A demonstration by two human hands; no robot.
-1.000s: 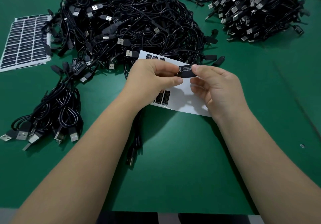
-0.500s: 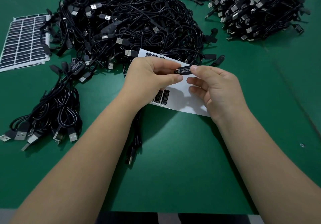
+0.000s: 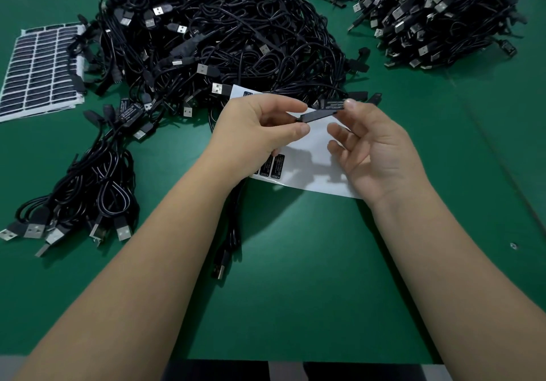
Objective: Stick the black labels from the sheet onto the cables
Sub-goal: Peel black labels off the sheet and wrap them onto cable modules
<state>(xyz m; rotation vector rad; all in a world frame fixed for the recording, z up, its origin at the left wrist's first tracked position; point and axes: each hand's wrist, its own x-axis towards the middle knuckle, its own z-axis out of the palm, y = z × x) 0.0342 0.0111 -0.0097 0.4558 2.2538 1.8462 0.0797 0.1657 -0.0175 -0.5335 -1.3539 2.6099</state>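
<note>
My left hand [image 3: 260, 126] pinches the left end of a cable's small black controller module [image 3: 314, 113] between thumb and forefinger, above the sheet. A black label [image 3: 334, 104] with white print lies along the module's top. My right hand [image 3: 378, 156] is spread with relaxed fingers, and only its forefinger tip touches the module's right end. Beneath both hands lies the white label sheet [image 3: 313, 159], mostly bare, with a few black labels [image 3: 277, 166] left on it. The held cable [image 3: 233, 232] runs down under my left wrist to a USB plug.
A big tangle of black USB cables [image 3: 236, 40] lies behind the sheet, and another heap [image 3: 437, 11] sits at the back right. A bundle of cables [image 3: 88, 185] lies front left. A full sheet of black labels [image 3: 38, 67] is at the far left on the green table [image 3: 325, 277].
My right hand has opened: its thumb and lower fingers have come off the module, leaving only the forefinger tip on it. The module now tilts up to the right.
</note>
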